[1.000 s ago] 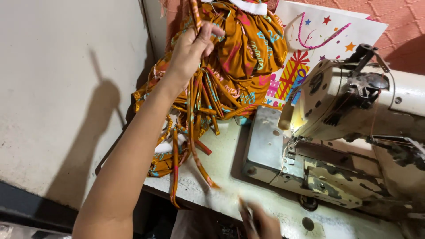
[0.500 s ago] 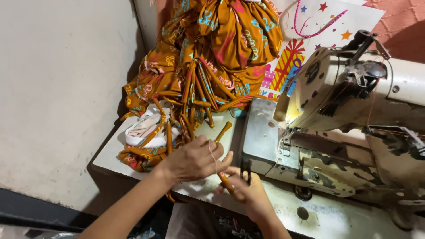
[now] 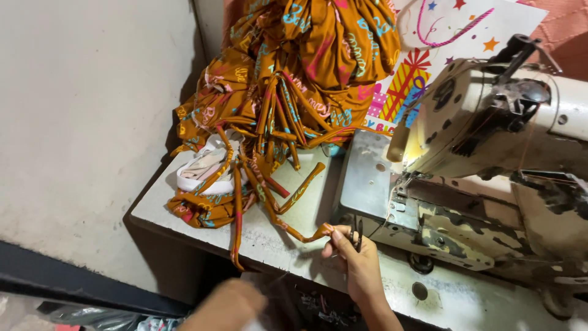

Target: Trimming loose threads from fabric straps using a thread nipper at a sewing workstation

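My right hand (image 3: 355, 257) is at the table's front edge, shut on the end of a long orange patterned fabric strip (image 3: 293, 228). Dark thread snips (image 3: 359, 235) stick up between its fingers. The strip runs back to a heap of several similar strips (image 3: 269, 141) spilling from a big bundle of orange patterned cloth (image 3: 312, 55). My left hand (image 3: 229, 305) is low at the bottom edge, below the table, too blurred to show its fingers.
An off-white industrial sewing machine (image 3: 490, 116) fills the right side, its metal bed (image 3: 367, 178) just behind my right hand. A white cloth roll (image 3: 202, 167) lies among the strips. A colourful gift bag (image 3: 416, 73) stands behind. A pale wall (image 3: 92, 122) is at the left.
My left hand came down from the cloth bundle to the table, then dropped below its front edge. My right hand rose and took the strip's end, pulling it toward the machine.
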